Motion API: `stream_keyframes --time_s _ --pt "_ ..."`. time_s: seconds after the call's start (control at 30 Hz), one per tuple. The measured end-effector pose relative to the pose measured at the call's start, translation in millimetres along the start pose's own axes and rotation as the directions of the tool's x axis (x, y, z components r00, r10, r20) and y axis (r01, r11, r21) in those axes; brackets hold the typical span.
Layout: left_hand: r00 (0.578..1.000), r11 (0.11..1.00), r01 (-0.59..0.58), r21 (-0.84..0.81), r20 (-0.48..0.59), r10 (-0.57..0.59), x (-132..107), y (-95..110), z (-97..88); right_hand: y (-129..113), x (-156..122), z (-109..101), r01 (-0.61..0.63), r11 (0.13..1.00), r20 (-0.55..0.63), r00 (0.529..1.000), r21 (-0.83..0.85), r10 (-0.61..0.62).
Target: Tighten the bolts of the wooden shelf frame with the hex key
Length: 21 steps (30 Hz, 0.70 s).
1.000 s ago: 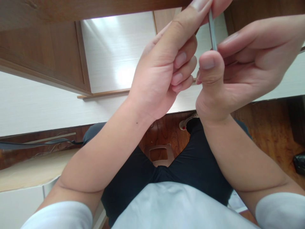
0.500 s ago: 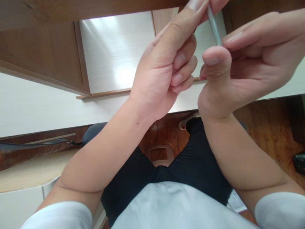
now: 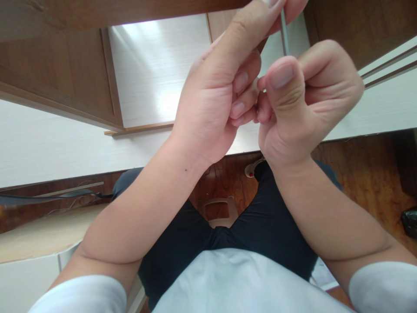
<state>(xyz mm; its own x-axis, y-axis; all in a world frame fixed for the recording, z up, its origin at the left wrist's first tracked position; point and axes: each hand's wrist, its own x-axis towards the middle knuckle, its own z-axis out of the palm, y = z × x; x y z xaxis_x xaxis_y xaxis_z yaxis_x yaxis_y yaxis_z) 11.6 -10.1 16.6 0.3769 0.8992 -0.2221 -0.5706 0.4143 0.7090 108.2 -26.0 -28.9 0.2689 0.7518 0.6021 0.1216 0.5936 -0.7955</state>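
A thin grey metal rod (image 3: 284, 34) runs between my two hands near the top of the view. My left hand (image 3: 224, 82) has thumb and forefinger closed at the rod's upper end, partly cut off by the frame edge, with the other fingers curled in. Below it, my right hand (image 3: 302, 95) is closed at the lower end, its thumb pressed up and its fingers bent behind. The fingertips of both hands come close together. Both ends of the rod are hidden, so its exact kind is unclear.
A brown wooden beam (image 3: 130, 13) spans the top, with a wooden side panel (image 3: 61, 74) at left. Beneath lies a white wood-grain surface (image 3: 48, 143). Under my legs stand a small brown stool (image 3: 233, 211) and the wooden floor (image 3: 358, 174). A black object (image 3: 409, 221) lies far right.
My right hand has moved left, closer to my left hand, and its fingers have curled from stretched to bent. The rod has shifted slightly left and stands more upright.
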Motion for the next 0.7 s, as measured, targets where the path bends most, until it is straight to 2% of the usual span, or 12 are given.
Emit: stream_keyframes --time_s 0.13,0.23,0.33,0.47,0.57,0.7 --pt "0.990 0.992 -0.120 0.030 0.083 0.117 -2 2 2.5 2 -1 1 -0.009 0.998 0.019 1.000 0.056 0.008" --pt "0.982 0.979 -0.168 0.113 0.112 0.155 -4 4 2.9 2 -1 2 0.039 0.999 0.010 0.999 0.035 -0.039" --pt "0.994 0.984 -0.109 0.137 0.041 0.104 -6 4 1.8 -3 1 4 0.106 0.992 -0.016 0.994 -0.070 -0.108" --pt "0.996 0.993 -0.040 0.115 -0.075 0.049 -7 2 0.4 -15 3 2 0.109 0.981 -0.011 0.994 -0.164 -0.112" --pt "0.996 0.993 -0.046 0.109 -0.069 0.053 -7 2 1.8 -20 3 0 0.109 0.990 -0.035 0.993 -0.092 -0.113" --pt "0.999 0.993 -0.046 0.110 -0.006 0.047 -5 4 6.7 -18 6 -7 0.104 0.994 -0.067 0.992 -0.033 -0.106"
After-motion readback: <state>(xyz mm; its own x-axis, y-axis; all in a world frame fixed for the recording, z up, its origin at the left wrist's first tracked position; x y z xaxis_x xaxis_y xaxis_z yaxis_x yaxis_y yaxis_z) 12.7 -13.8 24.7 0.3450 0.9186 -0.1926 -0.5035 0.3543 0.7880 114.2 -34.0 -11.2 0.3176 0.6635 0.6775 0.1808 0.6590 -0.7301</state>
